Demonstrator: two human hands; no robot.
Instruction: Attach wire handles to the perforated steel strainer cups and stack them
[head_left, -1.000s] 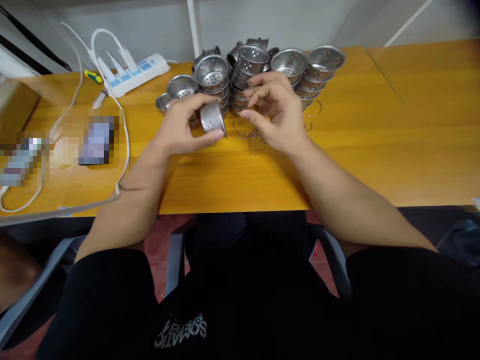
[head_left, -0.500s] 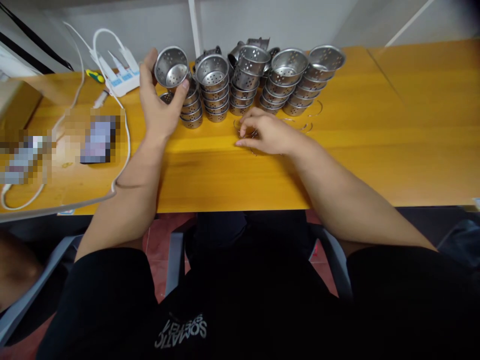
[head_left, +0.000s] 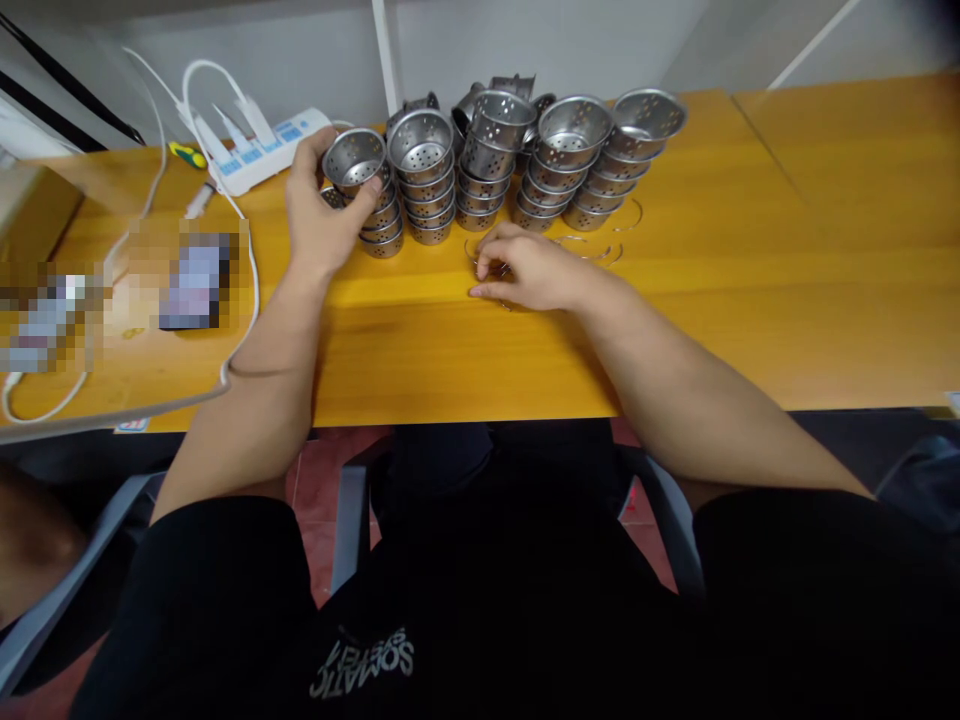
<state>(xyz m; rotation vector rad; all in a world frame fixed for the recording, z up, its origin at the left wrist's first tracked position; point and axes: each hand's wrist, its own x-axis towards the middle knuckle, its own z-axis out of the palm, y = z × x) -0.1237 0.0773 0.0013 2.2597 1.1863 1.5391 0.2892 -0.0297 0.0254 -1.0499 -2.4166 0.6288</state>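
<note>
My left hand (head_left: 322, 210) grips the top perforated metal cup (head_left: 355, 162) of the leftmost stack, thumb on the near side of its rim and fingers round the back. Below it more cups of the same kind (head_left: 382, 240) are nested. On the table my right hand (head_left: 525, 265) rests over thin curved wires (head_left: 474, 250), its thumb and fingers bent towards each other with a small gap showing. Whether a wire sits between those fingertips is hidden. Other loose wires (head_left: 611, 254) lie just right of this hand.
Several stacks of perforated cups (head_left: 574, 135) stand along the back, with tilted cups (head_left: 501, 120) on the middle one. A white power strip (head_left: 292, 135) with plugs and cables lies left of them. A phone-like object (head_left: 196, 282), blurred, and a cardboard box (head_left: 34, 215) are further left.
My left hand has carried the cup from in front of the stacks to the leftmost one and lowered it on top. My right hand has dropped to the wires on the table.
</note>
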